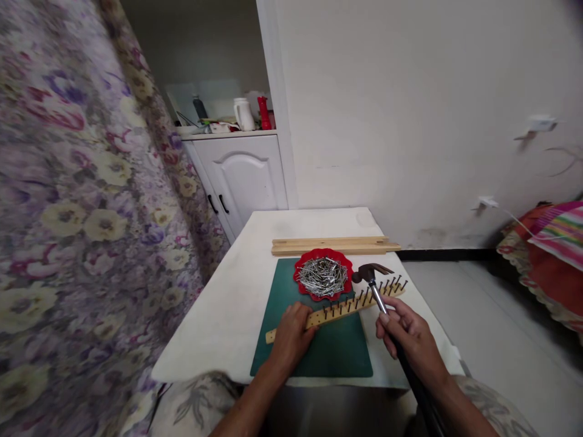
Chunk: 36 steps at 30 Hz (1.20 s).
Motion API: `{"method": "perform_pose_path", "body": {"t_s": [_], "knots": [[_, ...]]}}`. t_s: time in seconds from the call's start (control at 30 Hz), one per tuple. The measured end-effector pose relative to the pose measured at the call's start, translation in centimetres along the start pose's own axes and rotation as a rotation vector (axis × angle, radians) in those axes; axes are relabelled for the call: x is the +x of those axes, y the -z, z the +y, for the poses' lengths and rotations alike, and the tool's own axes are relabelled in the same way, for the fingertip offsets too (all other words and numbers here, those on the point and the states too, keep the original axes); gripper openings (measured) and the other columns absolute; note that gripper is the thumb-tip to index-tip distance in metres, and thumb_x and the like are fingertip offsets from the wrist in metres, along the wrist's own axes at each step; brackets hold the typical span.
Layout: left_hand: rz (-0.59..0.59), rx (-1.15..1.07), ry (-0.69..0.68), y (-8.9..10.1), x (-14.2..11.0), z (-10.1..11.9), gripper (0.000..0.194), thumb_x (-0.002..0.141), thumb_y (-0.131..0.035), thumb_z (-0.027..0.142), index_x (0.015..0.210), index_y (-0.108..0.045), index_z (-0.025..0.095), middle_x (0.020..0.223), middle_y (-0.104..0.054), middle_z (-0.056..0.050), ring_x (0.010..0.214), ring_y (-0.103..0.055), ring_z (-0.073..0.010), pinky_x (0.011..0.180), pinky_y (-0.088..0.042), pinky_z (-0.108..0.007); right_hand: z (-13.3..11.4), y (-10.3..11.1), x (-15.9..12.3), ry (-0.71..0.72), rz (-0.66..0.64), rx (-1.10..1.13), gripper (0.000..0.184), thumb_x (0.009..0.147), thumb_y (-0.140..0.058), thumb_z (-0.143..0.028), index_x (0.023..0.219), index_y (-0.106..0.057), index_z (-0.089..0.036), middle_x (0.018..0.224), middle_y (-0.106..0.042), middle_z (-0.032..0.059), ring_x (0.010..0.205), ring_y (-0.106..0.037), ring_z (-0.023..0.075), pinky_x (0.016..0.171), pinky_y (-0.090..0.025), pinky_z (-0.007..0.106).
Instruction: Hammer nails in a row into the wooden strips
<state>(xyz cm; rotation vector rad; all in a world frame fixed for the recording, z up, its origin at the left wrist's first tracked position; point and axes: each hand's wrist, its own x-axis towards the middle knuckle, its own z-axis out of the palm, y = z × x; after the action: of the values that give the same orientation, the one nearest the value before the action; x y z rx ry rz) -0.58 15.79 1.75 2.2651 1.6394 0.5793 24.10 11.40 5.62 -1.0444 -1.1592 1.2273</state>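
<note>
A wooden strip (339,309) studded with a row of several upright nails lies slantwise across a green cutting mat (319,349) on a small white table (237,303). My left hand (291,334) presses down on the strip's left part, fingers curled over it. In my right hand (407,337) is a claw hammer, gripped by its handle. Its dark head (370,271) hovers just above the nails near the strip's right end. A red scalloped dish (323,274) heaped with loose nails sits at the mat's far edge.
Two long wooden battens (334,245) lie behind the dish. A flowered curtain (68,200) hangs close on the left. Behind the table stands a white cabinet (239,176) with a jug and bottles. A striped cloth (560,237) lies at the right, over bare floor.
</note>
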Motion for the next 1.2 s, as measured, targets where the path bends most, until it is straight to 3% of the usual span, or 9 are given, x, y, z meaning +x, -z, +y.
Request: {"method": "perform_pose_path", "body": {"t_s": [0.37,0.57,0.8,1.2], "knots": [[-0.014,0.048,-0.016,0.2,0.4,0.3,0.025,0.074,-0.061,0.025,0.099,-0.057,0.021,0.100,-0.058,-0.006,0.093,-0.052,-0.0229,0.080,-0.038,-0.033,0.5,-3.3,-1.2,-0.124,-0.196,-0.022,0.038,0.085,-0.055,-0.041,0.113,-0.051,-0.016,0.057,-0.054,-0.0062,0.032,-0.040,0.0054,0.034,-0.025,0.017],[-0.017,0.014,0.022,1.4,-0.2,0.0,0.031,0.074,-0.063,0.030,0.103,-0.058,0.022,0.104,-0.060,-0.006,0.096,-0.055,-0.0249,0.080,-0.040,-0.035,0.2,-2.0,-0.6,-0.062,-0.098,0.008,0.039,0.086,-0.054,-0.039,0.117,-0.050,-0.015,0.058,-0.056,-0.0048,0.033,-0.038,0.0054,0.035,-0.027,0.018],[0.070,-0.130,0.024,2.9,0.9,-0.9,0.021,0.084,-0.050,0.034,0.095,-0.060,0.019,0.097,-0.062,-0.007,0.093,-0.057,-0.0217,0.081,-0.044,-0.032,-0.3,-0.3,0.2,-0.004,0.044,0.025,0.039,0.084,-0.058,-0.041,0.113,-0.051,-0.016,0.060,-0.059,-0.0032,0.034,-0.040,0.0066,0.035,-0.029,0.019],[-0.106,-0.037,-0.010,2.3,0.4,-0.2,0.018,0.075,-0.060,0.026,0.092,-0.061,0.019,0.096,-0.060,-0.006,0.090,-0.054,-0.0218,0.075,-0.041,-0.030,-0.1,-0.2,0.1,0.001,0.012,0.015,0.033,0.087,-0.055,-0.037,0.114,-0.050,-0.017,0.060,-0.058,-0.0037,0.035,-0.040,0.0061,0.037,-0.030,0.018]]}}
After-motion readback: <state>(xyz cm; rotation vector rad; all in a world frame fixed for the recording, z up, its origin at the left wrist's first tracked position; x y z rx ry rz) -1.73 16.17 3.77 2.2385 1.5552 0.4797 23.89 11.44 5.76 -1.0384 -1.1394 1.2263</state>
